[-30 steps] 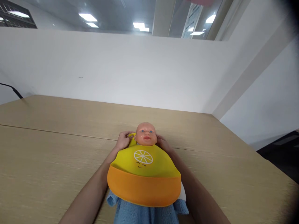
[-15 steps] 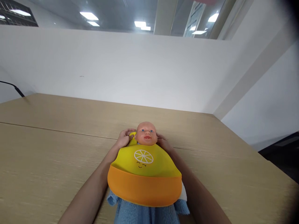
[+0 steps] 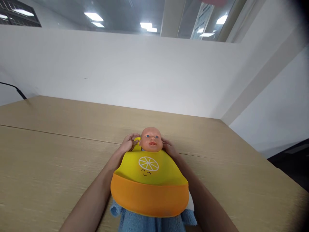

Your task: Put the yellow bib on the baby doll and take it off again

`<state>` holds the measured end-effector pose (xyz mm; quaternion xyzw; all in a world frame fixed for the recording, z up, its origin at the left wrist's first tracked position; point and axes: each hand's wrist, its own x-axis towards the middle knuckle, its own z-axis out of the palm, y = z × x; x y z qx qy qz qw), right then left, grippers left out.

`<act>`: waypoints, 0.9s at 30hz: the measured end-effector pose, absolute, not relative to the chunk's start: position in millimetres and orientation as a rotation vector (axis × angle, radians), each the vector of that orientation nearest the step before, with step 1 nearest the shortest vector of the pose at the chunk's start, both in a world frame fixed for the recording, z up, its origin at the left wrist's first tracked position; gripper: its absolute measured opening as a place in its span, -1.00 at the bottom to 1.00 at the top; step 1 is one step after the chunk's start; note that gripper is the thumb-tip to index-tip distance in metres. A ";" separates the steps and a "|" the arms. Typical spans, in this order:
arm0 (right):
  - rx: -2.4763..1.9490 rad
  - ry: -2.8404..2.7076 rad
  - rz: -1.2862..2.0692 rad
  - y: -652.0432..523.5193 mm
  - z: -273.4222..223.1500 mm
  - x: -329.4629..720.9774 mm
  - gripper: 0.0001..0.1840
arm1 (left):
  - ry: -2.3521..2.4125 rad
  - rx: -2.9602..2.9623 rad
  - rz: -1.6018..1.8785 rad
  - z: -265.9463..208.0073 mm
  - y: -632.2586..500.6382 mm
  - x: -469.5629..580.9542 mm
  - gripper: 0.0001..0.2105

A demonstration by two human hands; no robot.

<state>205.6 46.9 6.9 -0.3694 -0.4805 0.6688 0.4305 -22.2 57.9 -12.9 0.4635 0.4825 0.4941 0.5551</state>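
Observation:
A baby doll (image 3: 151,140) in fuzzy blue clothing (image 3: 145,222) lies face up at the lower middle of the view. Over its chest spreads a yellow bib (image 3: 166,167) with a white citrus slice, a small smiling face and an orange catch pocket (image 3: 149,199). My left hand (image 3: 129,142) is beside the doll's head, its fingers pinched on the bib's yellow neck strap (image 3: 137,147). On the other side, my right hand (image 3: 168,146) reaches behind the head and neck. Its fingertips are partly hidden there, so what they grip does not show.
The dolls rests on a wooden table (image 3: 60,161) with a seam across it. A white partition (image 3: 120,71) rises behind, with glass above. A black cable (image 3: 20,93) hangs at the far left, and a dark object (image 3: 292,161) is at the right edge.
Both hands stay at the doll's neck with hardly any movement. The view has shifted very slightly, and the bib sits a touch lower in the picture.

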 end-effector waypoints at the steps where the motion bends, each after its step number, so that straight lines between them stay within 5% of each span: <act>1: -0.920 -1.193 1.663 47.2 6.1 205.6 -0.58 | 1.150 1.089 1.131 -10.1 56.0 -22.2 -0.65; 27: -0.937 -1.254 1.505 59.4 -11.8 210.2 -0.69 | 0.986 0.798 1.214 -0.9 46.0 -16.1 -0.60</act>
